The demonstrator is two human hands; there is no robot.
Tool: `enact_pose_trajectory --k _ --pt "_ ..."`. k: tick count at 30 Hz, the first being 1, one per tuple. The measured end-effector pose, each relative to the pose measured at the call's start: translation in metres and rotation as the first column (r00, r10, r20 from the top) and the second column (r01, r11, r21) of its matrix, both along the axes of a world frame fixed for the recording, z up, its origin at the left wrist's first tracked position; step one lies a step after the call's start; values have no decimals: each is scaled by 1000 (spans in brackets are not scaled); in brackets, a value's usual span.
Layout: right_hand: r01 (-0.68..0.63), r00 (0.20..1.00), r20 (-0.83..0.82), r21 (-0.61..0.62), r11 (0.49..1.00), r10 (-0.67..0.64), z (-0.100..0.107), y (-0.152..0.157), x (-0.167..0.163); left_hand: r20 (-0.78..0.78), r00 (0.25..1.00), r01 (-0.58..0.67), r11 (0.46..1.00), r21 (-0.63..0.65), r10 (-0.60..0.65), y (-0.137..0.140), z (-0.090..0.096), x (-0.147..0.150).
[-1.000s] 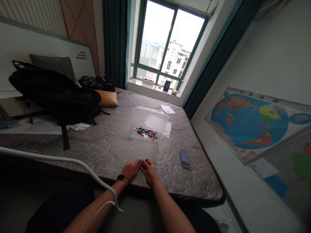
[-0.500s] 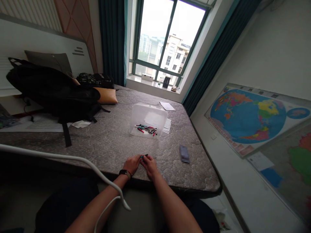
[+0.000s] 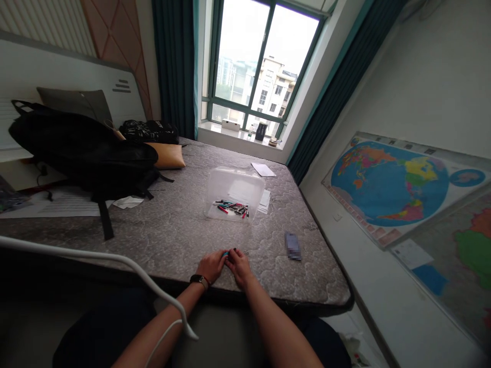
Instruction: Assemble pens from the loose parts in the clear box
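Note:
Close together at the near edge of the mattress, my two hands meet around a small blue and dark pen [image 3: 226, 253], mostly hidden by the fingers. My left hand [image 3: 211, 267], with a dark watch on its wrist, is closed on the pen's left part. From the right, my right hand [image 3: 238, 266] pinches its dark end. Beyond the hands stands a clear plastic box [image 3: 210, 189], its opening turned towards me. Several pens [image 3: 232, 207] in black, red and teal lie loosely in it.
A grey patterned mattress [image 3: 172, 225] bears everything. Right of my hands lies a blurred bluish-grey packet [image 3: 292, 246]. White papers [image 3: 264, 201] are beside the box. A black backpack [image 3: 84, 148] sits at left; a white curved tube [image 3: 130, 261] crosses the near left.
The dark end of the pen sticks out less beyond my right fingers than before. Both hands stay together in nearly the same spot; the view has shifted slightly.

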State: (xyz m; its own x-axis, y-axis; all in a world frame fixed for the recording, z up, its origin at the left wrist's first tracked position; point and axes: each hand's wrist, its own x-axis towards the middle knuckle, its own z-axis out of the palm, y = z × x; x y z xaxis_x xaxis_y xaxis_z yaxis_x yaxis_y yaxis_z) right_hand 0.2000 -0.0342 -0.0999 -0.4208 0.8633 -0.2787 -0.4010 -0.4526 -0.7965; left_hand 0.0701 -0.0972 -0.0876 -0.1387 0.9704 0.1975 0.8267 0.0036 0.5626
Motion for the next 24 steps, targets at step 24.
enact_pose_trajectory --k 24 --pt "-407 687 664 13 913 296 28 26 26 708 706 51 999 -16 -25 32 39 -94"
